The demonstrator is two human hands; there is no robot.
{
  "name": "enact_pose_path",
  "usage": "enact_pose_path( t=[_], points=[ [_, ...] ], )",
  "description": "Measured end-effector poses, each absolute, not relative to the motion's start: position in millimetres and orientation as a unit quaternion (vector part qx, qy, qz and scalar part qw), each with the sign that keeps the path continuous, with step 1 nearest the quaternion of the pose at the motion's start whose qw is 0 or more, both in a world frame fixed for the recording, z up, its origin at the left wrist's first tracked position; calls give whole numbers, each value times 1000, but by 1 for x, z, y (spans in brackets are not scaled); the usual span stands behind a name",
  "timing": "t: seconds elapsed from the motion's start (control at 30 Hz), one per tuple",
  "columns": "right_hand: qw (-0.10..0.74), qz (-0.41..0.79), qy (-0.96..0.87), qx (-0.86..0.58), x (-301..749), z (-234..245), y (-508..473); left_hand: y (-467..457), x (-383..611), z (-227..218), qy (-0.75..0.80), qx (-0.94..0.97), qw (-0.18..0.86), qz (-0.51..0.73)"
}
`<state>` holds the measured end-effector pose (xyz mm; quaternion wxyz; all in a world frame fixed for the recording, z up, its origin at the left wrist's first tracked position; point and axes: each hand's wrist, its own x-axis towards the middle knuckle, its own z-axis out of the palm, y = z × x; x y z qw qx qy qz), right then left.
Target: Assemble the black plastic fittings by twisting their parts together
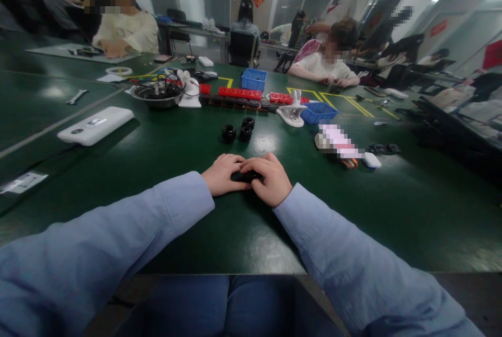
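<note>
Left hand (225, 173) curled knuckles-up on the green table (164, 159), fingers folded inward onto a small black part (245, 175). Right hand (271, 181) curled the same way from the other side, fingertips meeting the left's over that part. Both clenched on it, pinching from two sides, held low against the tabletop, centre of the scene and not far from the near edge. Mostly hidden under the fingers, only a dark matte sliver showing between them; cannot tell its full shape. Pale blue cloth sleeves down to both wrists.

Just beyond the hands, three black ribbed rings (229, 133): round, short, hollow on top, one at left and two close together at right.

Off to the left, one white flat device (96, 125), smooth plastic with rounded corners. Farther back, one shiny metal bowl (156, 97) with wires in it. One row of red blocks (240, 92) across the middle distance. Two blue baskets (254, 79), square latticed plastic, one far, one nearer and to the right. Two white clips (292, 113), glossy and curved, one by the bowl, one by the nearer basket. One steel wrench (77, 97) far left. Tabletop glossy dark green, dotted with glare.
</note>
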<state>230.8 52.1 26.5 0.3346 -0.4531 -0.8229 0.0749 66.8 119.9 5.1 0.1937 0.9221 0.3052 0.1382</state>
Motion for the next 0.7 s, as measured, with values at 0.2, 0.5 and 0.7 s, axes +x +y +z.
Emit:
enact_pose_path(
  t=[0.2, 0.5, 0.7],
  points=[
    [344, 57, -826, -442, 230, 24, 54, 119, 68, 5, 305, 924, 187, 139],
    [310, 50, -823, -473, 228, 25, 52, 118, 69, 6, 313, 922, 185, 136],
    [292, 24, -829, -476, 229, 22, 52, 118, 69, 7, 317, 919, 192, 137]
  ],
)
